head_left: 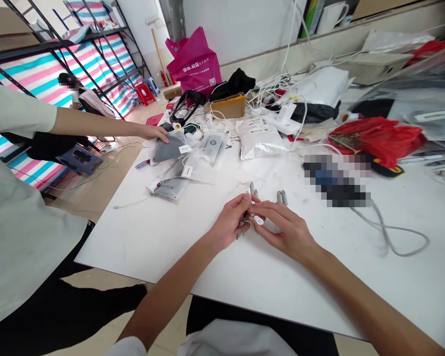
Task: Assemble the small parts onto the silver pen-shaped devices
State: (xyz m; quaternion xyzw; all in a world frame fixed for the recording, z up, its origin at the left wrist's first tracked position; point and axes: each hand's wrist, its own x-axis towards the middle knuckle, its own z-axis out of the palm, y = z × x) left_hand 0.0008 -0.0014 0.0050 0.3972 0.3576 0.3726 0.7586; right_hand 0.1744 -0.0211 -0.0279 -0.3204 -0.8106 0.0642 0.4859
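Note:
Both my hands meet over the white table (193, 232) near its middle. My left hand (232, 220) is closed around a thin pen-like stick whose tip pokes up between the fingers. My right hand (282, 227) pinches a small white cylindrical piece (258, 220) against that stick. Just beyond my fingers lie two pairs of small grey batteries (282, 197), the other batteries (253, 189) close to the stick's tip.
Another person's hand (154, 132) rests on a grey pouch (168, 147) at the far left. Plastic packets (203, 153), a silver bag (259, 138), a cardboard box (228, 105), white cables, a red bag (381, 136), a pink bag (195, 62) and a grey cable (393, 232) crowd the table.

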